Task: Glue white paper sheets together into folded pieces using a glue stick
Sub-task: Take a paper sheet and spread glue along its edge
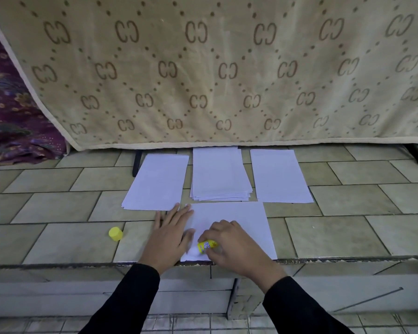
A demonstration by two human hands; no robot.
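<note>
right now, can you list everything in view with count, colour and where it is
front sheet: 1, white, near edge of the tiled surface, under both hands
middle stack: 1, white, behind the front sheet
left paper: 1 pile, white, left of the middle stack
right paper: 1 pile, white, right of the middle stack
glue stick: 1, yellow, tip at the front sheet's near left corner
cap: 1, yellow, on the tiles left of the hands
blanket: 1, beige with brown pattern, hanging behind the papers
cloth: 1, purple patterned, far left
tiled surface: 1, pale greenish beige
left hand: flat on the front sheet's left edge
right hand: grips the glue stick
</note>
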